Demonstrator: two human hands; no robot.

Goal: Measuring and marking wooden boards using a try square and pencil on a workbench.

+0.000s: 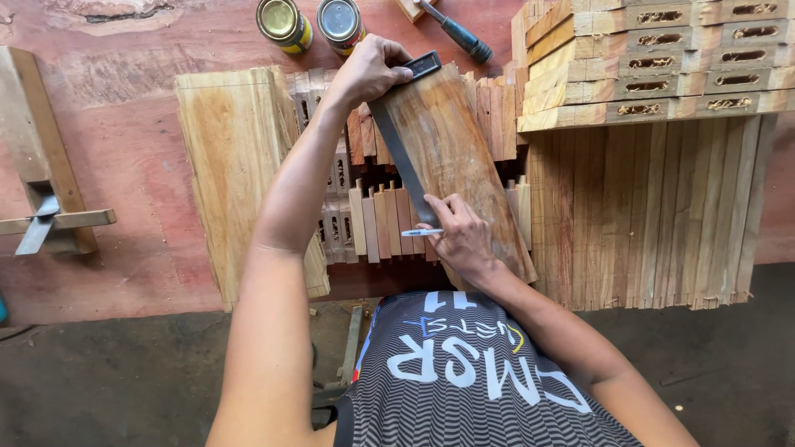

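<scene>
A brown wooden board point(464, 157) lies tilted on top of several small notched wood pieces point(373, 219). My left hand point(368, 70) presses the dark stock of a metal try square point(404, 153) against the board's far end, and its blade runs down the board's left edge. My right hand point(460, 236) holds a white pen point(421, 233) with its tip against the blade's lower end, near the board's near left corner.
A pale wide plank point(232, 157) lies to the left. Stacked mortised wood strips point(662, 50) sit over upright slats point(646, 215) on the right. Two tins point(310, 23) and a dark-handled chisel point(455, 33) lie at the back. A wooden marking gauge point(45, 219) rests far left.
</scene>
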